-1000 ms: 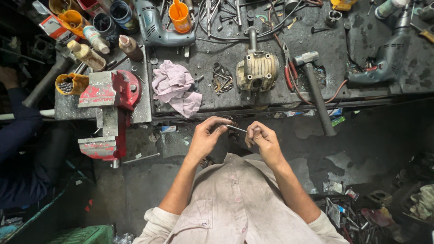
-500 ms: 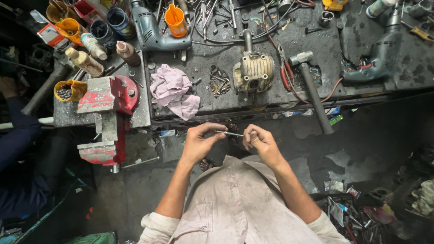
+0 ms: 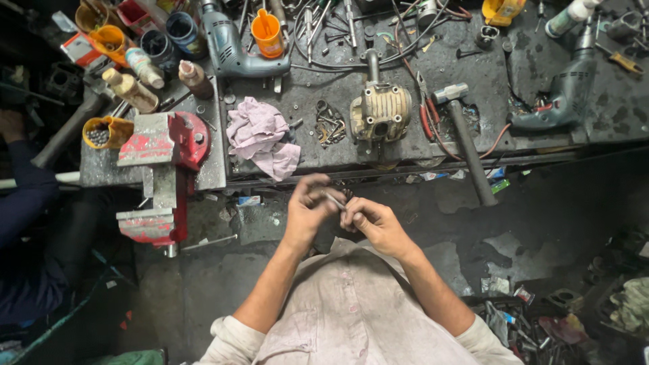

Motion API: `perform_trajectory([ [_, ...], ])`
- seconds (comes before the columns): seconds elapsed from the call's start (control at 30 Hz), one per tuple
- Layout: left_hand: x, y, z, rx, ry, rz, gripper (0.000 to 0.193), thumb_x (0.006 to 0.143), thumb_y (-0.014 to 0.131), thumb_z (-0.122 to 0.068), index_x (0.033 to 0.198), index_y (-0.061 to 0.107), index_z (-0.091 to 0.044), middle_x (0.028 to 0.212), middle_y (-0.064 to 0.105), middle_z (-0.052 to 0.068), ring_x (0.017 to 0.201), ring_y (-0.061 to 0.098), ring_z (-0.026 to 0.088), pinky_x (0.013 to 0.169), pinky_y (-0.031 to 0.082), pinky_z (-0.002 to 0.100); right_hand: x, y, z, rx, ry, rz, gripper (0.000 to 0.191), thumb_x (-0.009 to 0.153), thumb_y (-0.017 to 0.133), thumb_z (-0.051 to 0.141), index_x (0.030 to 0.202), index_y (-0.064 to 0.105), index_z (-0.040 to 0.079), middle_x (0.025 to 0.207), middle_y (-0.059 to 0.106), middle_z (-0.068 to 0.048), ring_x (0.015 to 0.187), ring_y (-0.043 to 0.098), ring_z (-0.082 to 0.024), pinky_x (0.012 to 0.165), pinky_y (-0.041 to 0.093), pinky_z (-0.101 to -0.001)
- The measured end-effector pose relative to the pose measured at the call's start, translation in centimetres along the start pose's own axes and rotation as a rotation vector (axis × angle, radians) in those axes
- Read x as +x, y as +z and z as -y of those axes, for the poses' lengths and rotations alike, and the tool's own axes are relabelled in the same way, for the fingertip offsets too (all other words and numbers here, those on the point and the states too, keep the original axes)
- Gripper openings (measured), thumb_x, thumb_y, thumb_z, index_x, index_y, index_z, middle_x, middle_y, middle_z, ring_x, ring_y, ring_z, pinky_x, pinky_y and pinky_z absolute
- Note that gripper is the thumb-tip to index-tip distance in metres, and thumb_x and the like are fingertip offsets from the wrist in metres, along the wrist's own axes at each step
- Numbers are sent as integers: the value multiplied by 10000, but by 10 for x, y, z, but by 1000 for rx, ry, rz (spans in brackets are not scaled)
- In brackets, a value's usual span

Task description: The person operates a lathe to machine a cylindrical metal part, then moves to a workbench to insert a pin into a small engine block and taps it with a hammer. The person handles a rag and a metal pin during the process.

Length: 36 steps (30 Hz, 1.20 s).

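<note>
Thin metal rod (image 3: 336, 201) between both hands' fingertips

The thin metal rod (image 3: 335, 201) is mostly hidden inside the two hands, so its ends and full length cannot be told. The fingers of the left hand (image 3: 308, 206) cover the grip, and the right hand (image 3: 372, 223) curls over it too. Small parts (image 3: 329, 124) on the counter (image 3: 324, 145) are too small to tell. A sleeve (image 3: 27, 203) is cut off at the left edge.
</note>
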<state>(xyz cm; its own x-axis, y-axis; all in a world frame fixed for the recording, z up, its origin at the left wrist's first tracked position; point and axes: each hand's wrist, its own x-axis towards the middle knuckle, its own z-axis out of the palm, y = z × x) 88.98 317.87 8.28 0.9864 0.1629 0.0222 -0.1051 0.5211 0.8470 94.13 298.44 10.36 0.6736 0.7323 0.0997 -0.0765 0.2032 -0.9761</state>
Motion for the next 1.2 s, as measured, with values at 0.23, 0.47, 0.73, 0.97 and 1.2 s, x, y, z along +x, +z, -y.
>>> perform_trajectory([
  [0.23,0,9,-3,-98,-72,-45,603,909,765,-237,1420,474,-104,1119,738,81,979,706,141,878,570,268,-1,6,-11,27,36,-110,223,1046,597,256,1093,554,43,1034,662,-64,864,597,-115,776,526,-275],
  [0.47,-5,11,4,-84,-101,-8,393,981,705,-184,1301,518,-55,1047,689,68,804,632,126,690,542,294,-8,14,-29,219,45,-180,216,996,636,31,1074,439,74,1043,561,-33,949,611,-141,855,556,-322],
  [0.73,10,46,-31,231,125,287,387,1121,450,-372,1361,446,-68,1049,533,35,959,515,111,911,452,265,14,11,-10,116,-131,-273,264,1046,565,-117,1077,401,88,1092,440,-6,1039,460,-89,937,434,-251],
  [0.97,65,77,-47,481,508,237,316,1085,399,-300,1299,426,-68,984,508,60,935,464,156,968,411,361,53,-24,33,-34,-166,-234,472,803,434,-188,1174,392,102,1096,569,-39,947,556,-96,831,511,-251],
  [1.2,122,125,-69,597,839,122,215,1033,476,-173,1215,394,-96,886,553,-13,894,435,153,1105,354,430,88,-135,15,-201,247,-162,170,1013,623,63,1123,495,90,906,621,-59,833,582,-115,746,489,-274],
])
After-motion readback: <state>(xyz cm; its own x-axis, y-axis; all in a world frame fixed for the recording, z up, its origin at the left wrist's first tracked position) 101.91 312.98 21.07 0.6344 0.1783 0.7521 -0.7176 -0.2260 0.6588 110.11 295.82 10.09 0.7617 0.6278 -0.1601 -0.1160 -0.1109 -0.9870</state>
